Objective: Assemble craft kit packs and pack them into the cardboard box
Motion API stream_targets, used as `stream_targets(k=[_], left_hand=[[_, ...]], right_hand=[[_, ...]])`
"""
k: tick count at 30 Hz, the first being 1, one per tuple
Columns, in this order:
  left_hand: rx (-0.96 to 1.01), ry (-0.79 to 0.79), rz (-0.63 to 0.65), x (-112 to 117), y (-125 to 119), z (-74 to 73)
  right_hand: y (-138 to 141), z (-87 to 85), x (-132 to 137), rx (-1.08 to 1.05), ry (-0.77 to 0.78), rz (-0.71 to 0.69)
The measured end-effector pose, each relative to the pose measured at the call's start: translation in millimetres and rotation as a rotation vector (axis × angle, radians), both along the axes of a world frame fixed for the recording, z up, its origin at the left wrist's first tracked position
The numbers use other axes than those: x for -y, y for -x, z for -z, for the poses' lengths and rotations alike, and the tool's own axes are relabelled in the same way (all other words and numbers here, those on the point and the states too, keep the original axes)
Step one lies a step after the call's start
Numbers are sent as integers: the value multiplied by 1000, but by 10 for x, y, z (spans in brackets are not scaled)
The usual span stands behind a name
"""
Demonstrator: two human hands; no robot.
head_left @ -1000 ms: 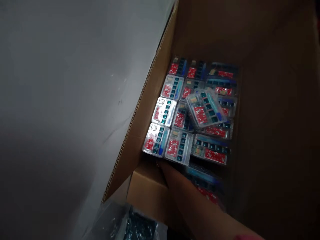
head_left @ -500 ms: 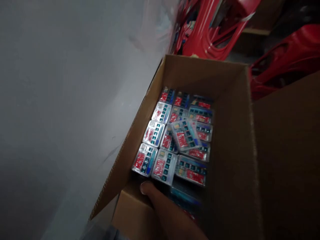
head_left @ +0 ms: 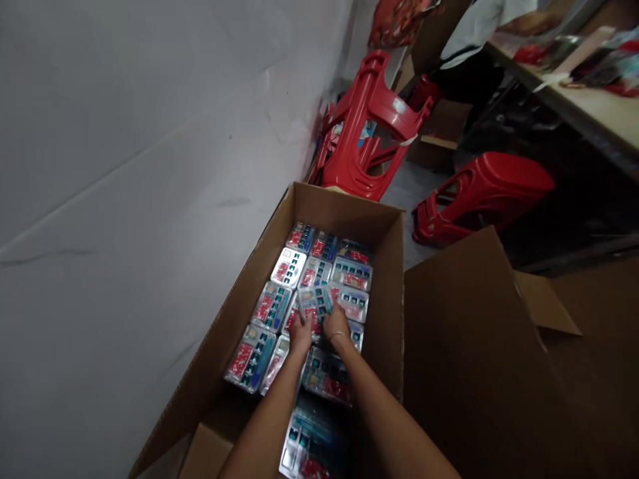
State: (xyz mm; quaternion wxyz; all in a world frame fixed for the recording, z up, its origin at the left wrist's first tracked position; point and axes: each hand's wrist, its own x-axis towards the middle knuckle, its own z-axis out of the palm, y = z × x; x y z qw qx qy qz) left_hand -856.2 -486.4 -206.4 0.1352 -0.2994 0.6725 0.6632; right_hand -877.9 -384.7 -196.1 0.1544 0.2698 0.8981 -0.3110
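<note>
Both my hands reach down into a tall cardboard box filled with rows of clear plastic cases. My left hand grips the left edge of one clear plastic case, its fingers partly hidden. On the same case's right edge, my right hand is closed. That case sits at an angle on top of the others and shows a red packet and small dark teal squares. Similar cases lie around it, such as a case to the upper left and a case to the lower left.
A pale wall runs along the box's left side. Beyond the box stand a red plastic stool and another red stool farther right. A cluttered table and a person's white sleeve are at upper right.
Earlier one hand was at the box's near end and the angled case lay untouched. Now both hands hold that case. The view has pulled back, showing more stools and the table.
</note>
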Motion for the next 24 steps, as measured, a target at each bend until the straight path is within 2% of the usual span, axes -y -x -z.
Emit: stream_targets(k=[1, 3, 6, 10, 13, 15, 19, 24], left_hand=[[14, 16, 17, -60, 94, 41], [37, 76, 26, -113, 130, 117], [36, 127, 27, -94, -37, 147], [-38, 162, 16, -58, -328, 74], [-135, 166, -14, -82, -434, 86], [-154, 181, 6, -117, -409, 134], [-192, 278, 139, -228, -232, 197], [-230, 324, 242, -418, -67, 169]], right_hand=[[-16, 62, -9, -11, 9, -7], [-62, 163, -52, -30, 39, -9], [-96, 251, -177, -38, 142, -25], [-99, 304, -264, -60, 288, -80], [-100, 329, -239, -152, 410, -13], [-80, 348, -230, -209, 450, 76], [5, 382, -304, -251, 353, 194], [52, 397, -484, -210, 256, 286]])
